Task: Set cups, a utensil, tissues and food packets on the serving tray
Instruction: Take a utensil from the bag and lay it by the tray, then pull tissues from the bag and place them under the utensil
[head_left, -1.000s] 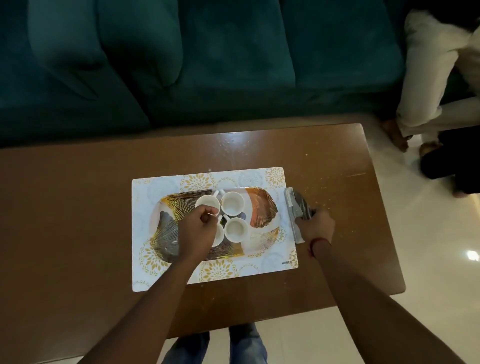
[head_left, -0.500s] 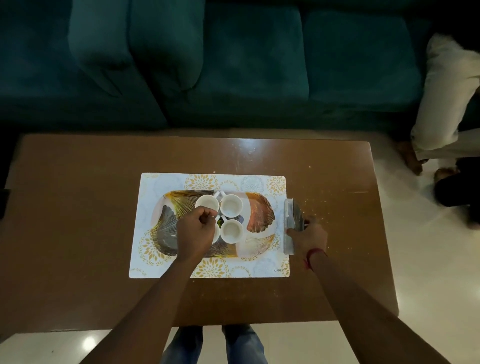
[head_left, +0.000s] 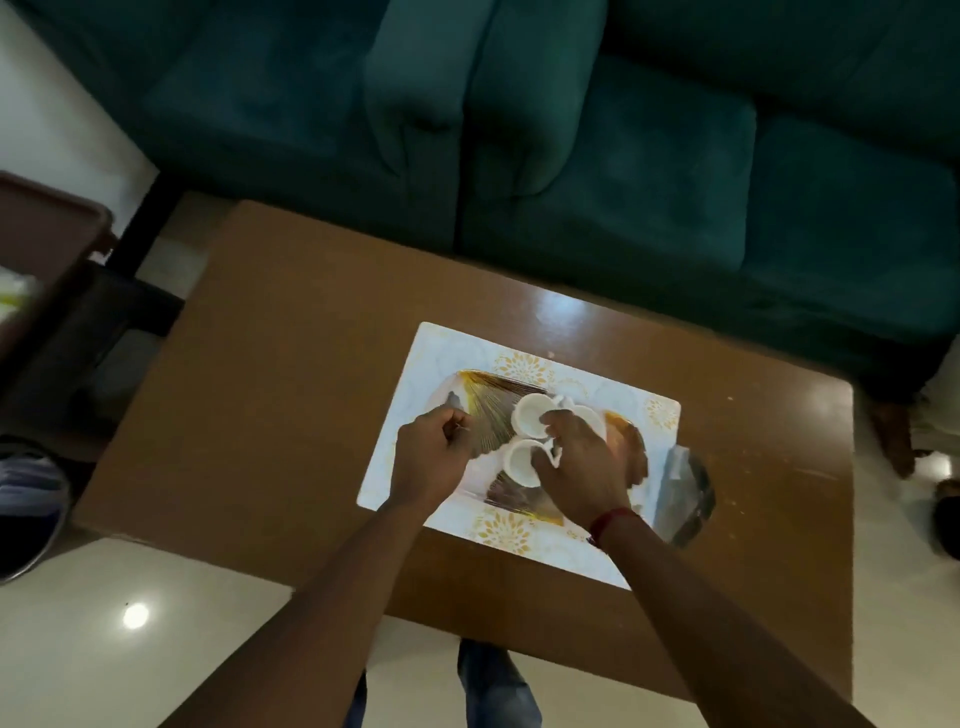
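Serving tray (head_left: 483, 395), oval, patterned with gold fan-like rays and a brown-orange leaf motif, lying on a pale placemat (head_left: 415, 395) with yellow floral medallions at the middle of the brown wooden worktop (head_left: 291, 364). White cups clustered near the tray's centre: far cup (head_left: 529, 419) and near cup (head_left: 521, 461) both upright with open mouths showing, a third cup (head_left: 589, 415) largely hidden by the hand in front of it. A silvery packet (head_left: 684, 491), blurred, lies just beside the placemat's right edge on the worktop. Left hand (head_left: 434, 457) hovers over the tray's left part, fingers curled into a loose fist; whether it pinches anything cannot be told. Right hand (head_left: 582, 467), red thread at the wrist, reaches over the cups with fingers bent downward, fingertips at the cup handles; its grip cannot be told. A teal sofa (head_left: 597, 182) stands behind the worktop.
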